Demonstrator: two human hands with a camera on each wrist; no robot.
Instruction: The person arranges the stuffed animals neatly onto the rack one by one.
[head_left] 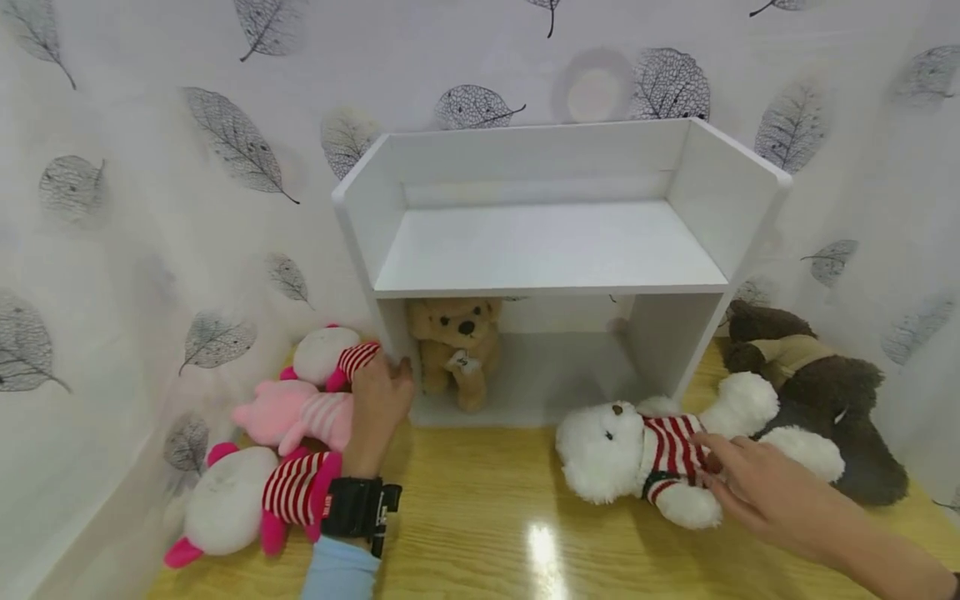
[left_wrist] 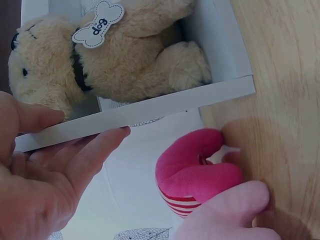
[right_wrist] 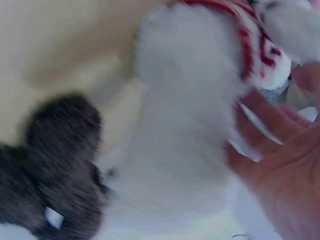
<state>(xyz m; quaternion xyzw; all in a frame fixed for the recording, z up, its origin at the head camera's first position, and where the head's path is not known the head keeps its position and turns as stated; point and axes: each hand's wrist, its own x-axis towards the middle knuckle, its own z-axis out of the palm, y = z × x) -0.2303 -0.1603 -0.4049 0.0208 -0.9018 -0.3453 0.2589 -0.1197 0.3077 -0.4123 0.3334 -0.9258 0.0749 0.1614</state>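
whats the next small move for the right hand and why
Probably curl the right hand round the white bear: it is at the striped sweater without a clear grip, while the left hand holds the shelf.

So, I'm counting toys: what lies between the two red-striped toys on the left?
A light pink stuffed toy lies between them, as the head view shows.

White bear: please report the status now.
Left hand grips shelf side. Right hand touches white bear, lying on table. Lower compartment: tan dog at left.
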